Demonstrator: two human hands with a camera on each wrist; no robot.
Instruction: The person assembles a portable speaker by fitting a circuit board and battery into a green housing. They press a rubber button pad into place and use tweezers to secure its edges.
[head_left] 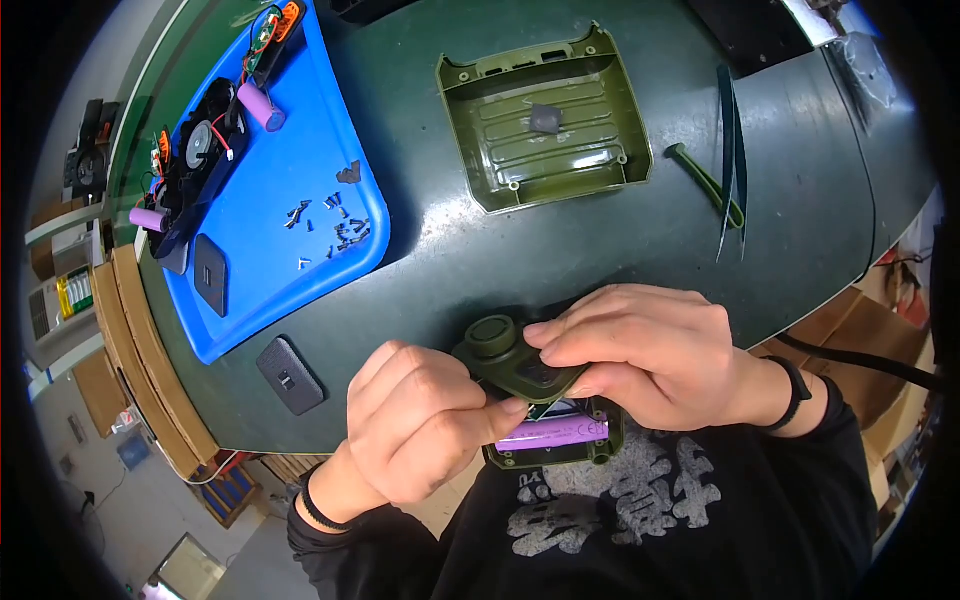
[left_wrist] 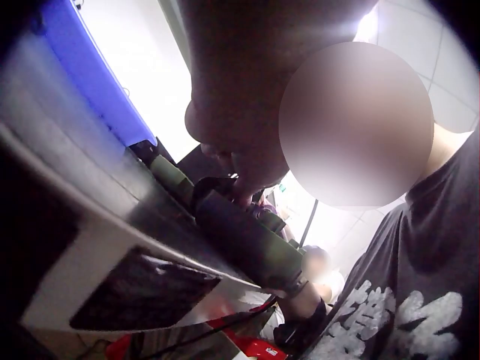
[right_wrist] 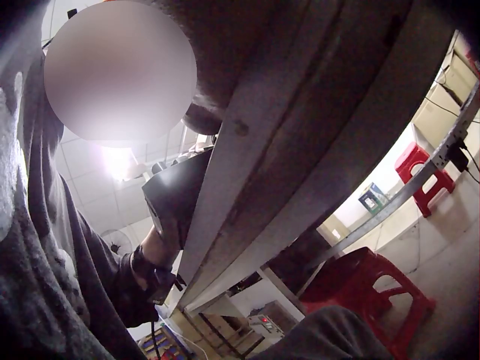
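An olive-green panel with a round knob (head_left: 491, 337) is held between both hands near the front edge of the table. My left hand (head_left: 415, 425) pinches the panel's left side, its thumb at the lower edge. From the right, my right hand (head_left: 645, 345) grips the same panel (head_left: 522, 368), fingertips on top and thumb beneath. Below it sits an olive-green housing (head_left: 602, 456) with a purple battery cell (head_left: 553, 432) inside, close to the person's shirt. A bit of green circuit board shows under the tilted panel. The wrist views are dark and partly blocked.
Farther back lies an open olive-green shell (head_left: 500, 125) with a small dark foam square. Tweezers (head_left: 733, 150) and a green strap (head_left: 700, 178) are to the right. A blue tray (head_left: 345, 120) holds screws and speaker parts; a black pad (head_left: 290, 375) lies beside it.
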